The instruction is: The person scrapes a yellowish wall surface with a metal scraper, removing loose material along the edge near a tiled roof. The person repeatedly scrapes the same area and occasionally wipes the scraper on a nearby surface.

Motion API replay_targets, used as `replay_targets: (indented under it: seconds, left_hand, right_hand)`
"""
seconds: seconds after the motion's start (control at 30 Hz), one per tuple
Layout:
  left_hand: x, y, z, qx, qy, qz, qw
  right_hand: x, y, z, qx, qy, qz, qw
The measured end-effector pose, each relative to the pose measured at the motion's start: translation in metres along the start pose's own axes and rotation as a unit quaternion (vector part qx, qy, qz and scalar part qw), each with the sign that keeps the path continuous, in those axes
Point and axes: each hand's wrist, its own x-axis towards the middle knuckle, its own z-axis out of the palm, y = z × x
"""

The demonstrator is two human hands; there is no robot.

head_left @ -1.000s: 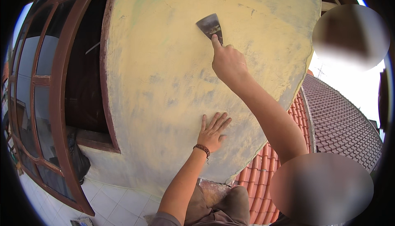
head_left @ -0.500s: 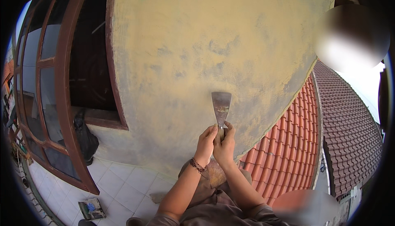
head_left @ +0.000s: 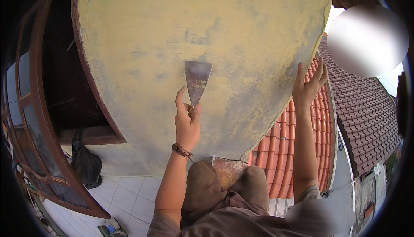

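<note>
Two bare hands are raised before a yellow wall [head_left: 151,77] with worn grey patches. The left hand [head_left: 188,125] grips the scraper [head_left: 198,79] low down, thumb and fingers closed around it, index finger free, the metal blade pointing upward in front of the wall's middle. The right hand [head_left: 306,90] grasps nothing, its fingers spread at the wall's right edge; whether they touch it I cannot tell. Both knees [head_left: 202,183] take up the space below, a rusty-brown block [head_left: 229,171] between them. On the left, a brown window sash [head_left: 37,77] juts out, a black bag [head_left: 87,163] hanging near it above white floor tiles [head_left: 129,191]. Orange roof tiles [head_left: 280,150] lie beyond the right edge, and a blurred patch hides part of the right sleeve.
</note>
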Motion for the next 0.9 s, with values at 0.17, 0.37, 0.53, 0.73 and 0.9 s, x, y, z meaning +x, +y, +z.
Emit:
replay_targets:
  seconds: [0.17, 0.37, 0.53, 0.73, 0.9]
  left_hand:
    - [0.053, -0.028, 0.025, 0.223, 0.046, 0.179, 0.957]
    - [0.050, -0.009, 0.028, 0.222, 0.075, 0.162, 0.959]
    - [0.048, 0.008, 0.023, 0.251, 0.043, 0.088, 0.963]
    - [0.055, 0.020, 0.012, 0.272, 0.026, 0.100, 0.957]
    - [0.039, 0.006, 0.020, 0.271, 0.034, 0.114, 0.955]
  right_hand:
    - [0.016, 0.027, 0.034, 0.143, -0.011, 0.044, 0.989]
    - [0.012, 0.024, 0.040, 0.124, -0.003, 0.076, 0.989]
    - [0.013, 0.021, 0.035, 0.140, -0.018, 0.101, 0.985]
    - [0.012, 0.027, 0.044, 0.138, 0.004, 0.094, 0.986]
    - [0.012, 0.023, 0.042, 0.147, -0.004, 0.128, 0.981]
